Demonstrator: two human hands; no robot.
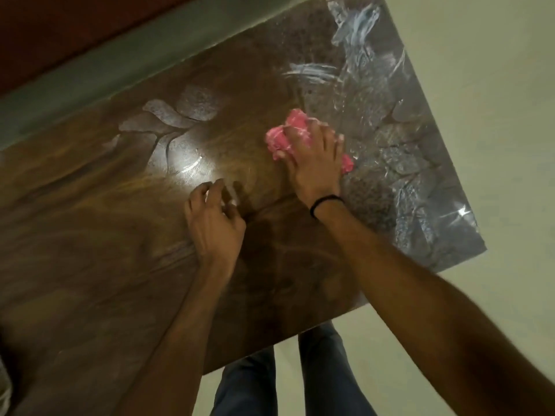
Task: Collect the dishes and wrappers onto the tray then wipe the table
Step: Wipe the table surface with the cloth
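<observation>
Pink crumpled cloth (283,135), soft, light, bunches easily; your right hand (312,166) curls its grip round the middle, one o'clock on the glossy brown tabletop (120,235); left hand (214,226) loose, empty.

Black band (326,204) on right wrist, bare forearms (180,331), dark blue trousers (326,373).

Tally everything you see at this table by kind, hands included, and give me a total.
hands: 2, left hand and right hand
pink cloth: 1
black wristband: 1
table: 1
Total: 5
</observation>
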